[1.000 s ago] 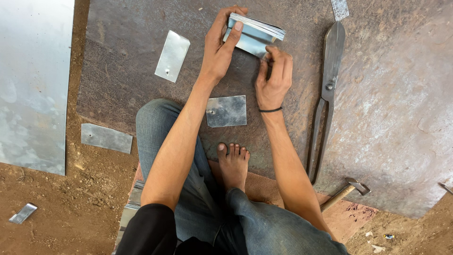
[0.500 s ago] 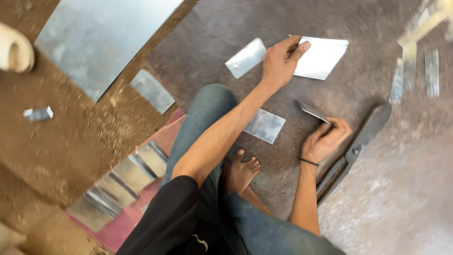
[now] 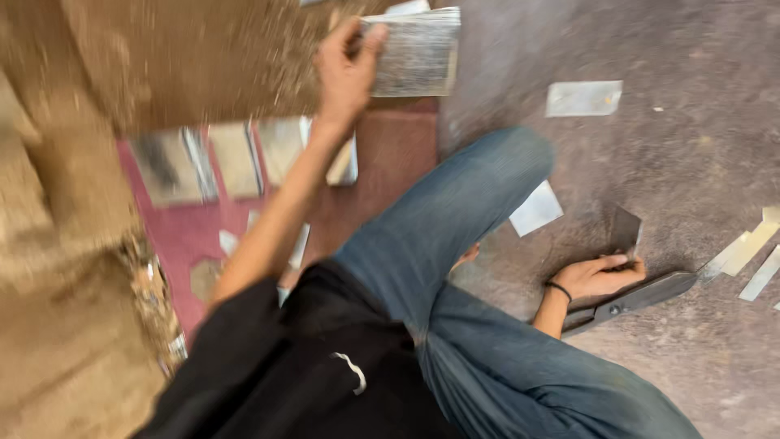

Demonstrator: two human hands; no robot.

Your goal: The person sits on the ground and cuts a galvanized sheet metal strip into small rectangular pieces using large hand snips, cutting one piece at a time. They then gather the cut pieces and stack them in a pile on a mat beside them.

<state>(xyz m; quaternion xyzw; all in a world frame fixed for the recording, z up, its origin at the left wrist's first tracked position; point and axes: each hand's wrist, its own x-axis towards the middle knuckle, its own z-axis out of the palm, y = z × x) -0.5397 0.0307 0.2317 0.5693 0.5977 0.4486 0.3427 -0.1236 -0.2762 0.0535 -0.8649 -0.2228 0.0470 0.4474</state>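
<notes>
head view: my left hand (image 3: 345,69) is stretched out over the red mat (image 3: 390,154), fingers and thumb pinched shut on a rectangular sheet-metal piece (image 3: 418,53), held up in the air above the row of stacked metal pieces (image 3: 236,158). my right hand (image 3: 601,275) rests down on the grey floor sheet (image 3: 666,162), fingers closed loosely on a small dark metal offcut (image 3: 626,232), with the tin snips (image 3: 634,299) touching just under it.

the picture is blurred, so the pinch depth is unclear; a thin edge grip could let the piece slip, and the cut edges could nick my fingers. my bent knee in jeans (image 3: 479,195) sits between both hands. loose plates (image 3: 583,97) and strips (image 3: 751,248) lie around.
</notes>
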